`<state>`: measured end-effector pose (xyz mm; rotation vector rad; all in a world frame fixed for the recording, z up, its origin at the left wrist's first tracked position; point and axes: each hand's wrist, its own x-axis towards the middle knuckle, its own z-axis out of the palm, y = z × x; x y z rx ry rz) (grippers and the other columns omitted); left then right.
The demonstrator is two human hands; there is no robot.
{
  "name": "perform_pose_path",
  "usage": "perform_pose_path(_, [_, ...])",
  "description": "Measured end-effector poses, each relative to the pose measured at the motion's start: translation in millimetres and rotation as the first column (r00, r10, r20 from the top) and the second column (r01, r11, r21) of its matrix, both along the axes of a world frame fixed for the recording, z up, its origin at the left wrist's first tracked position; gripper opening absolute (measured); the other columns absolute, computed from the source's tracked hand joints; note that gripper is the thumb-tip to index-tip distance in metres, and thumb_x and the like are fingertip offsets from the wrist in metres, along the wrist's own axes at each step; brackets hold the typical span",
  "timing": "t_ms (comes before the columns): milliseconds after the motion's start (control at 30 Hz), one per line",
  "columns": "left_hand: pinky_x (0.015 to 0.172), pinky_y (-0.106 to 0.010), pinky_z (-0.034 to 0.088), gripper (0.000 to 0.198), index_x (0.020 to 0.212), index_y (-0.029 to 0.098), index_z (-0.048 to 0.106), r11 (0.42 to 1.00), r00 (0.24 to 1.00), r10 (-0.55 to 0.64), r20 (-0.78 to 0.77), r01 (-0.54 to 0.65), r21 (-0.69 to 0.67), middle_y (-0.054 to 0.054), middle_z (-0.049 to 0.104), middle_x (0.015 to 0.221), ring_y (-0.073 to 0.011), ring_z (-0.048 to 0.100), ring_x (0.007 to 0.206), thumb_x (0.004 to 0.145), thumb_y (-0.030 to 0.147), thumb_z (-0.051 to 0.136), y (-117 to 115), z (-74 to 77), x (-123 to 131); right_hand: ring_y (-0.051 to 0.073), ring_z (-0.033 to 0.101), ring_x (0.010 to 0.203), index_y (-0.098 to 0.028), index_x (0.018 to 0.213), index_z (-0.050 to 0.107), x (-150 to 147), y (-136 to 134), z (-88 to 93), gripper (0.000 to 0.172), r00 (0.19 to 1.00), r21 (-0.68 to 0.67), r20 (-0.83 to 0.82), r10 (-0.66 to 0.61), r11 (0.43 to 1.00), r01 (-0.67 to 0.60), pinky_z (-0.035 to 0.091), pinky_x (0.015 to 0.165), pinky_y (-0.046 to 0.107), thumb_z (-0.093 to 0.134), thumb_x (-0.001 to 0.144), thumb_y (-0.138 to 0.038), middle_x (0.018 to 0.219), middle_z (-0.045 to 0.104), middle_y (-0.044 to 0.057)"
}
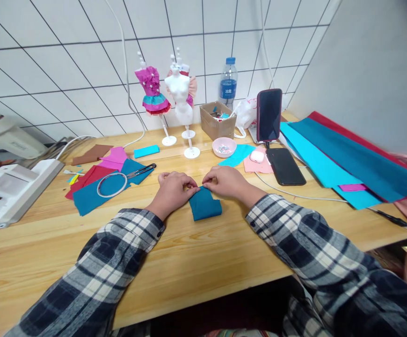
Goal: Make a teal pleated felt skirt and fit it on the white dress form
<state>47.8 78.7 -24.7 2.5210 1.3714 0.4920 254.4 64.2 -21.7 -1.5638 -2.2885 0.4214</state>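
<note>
The left hand (176, 189) and right hand (228, 181) pinch the folded teal fabric (205, 206) by its far edge, fingertips closed; it extends toward the wearer between them, long axis unclear. Beyond them, a pink bowl (221, 154) holds small beads, a cardboard box (214, 125) scraps; behind, a bottle (228, 77) reads "冰露".

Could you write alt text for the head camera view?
The left hand and right hand, in plaid sleeves, pinch a small teal piece on a wooden table. Behind stand a bare white mannequin and one in a magenta dress.
</note>
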Motion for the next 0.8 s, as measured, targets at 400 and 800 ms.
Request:
perform_pose_path(400, [0.098, -0.047, 0.027, 0.017, 0.079, 0.025, 0.074, 1.0, 0.997, -0.005, 0.082, 0.003, 0.015, 0.0, 0.075, 0.094, -0.0228, 0.063, 0.099, 0.084, 0.041, 0.069, 1, -2.8, -4, 0.019, 0.063, 0.098, -0.024, 0.1, 0.073, -2, -5, 6.7, 0.019, 0.996, 0.051, -0.091, 0.011, 0.999, -0.006, 0.043, 0.076, 0.028, 0.069, 0.082, -0.031, 0.105, 0.071, 0.001])
perform_pose_path(800, [0.106, -0.053, 0.02, 0.017, 0.077, 0.026, 0.074, 0.978, 0.999, -0.02, 0.047, 0.01, 0.209, 0.0, 0.076, 0.09, -0.0236, 0.061, 0.096, 0.085, 0.039, 0.066, -9, 8.3, -5, 0.019, 0.062, 0.107, -0.026, 0.099, 0.075, 0, -6, 7.3, 0.017, 0.985, 0.185, -0.157, 0.072, 0.982, -0.042, 0.046, 0.089, 0.032, 0.07, 0.084, -0.031, 0.121, 0.068, 0.002])
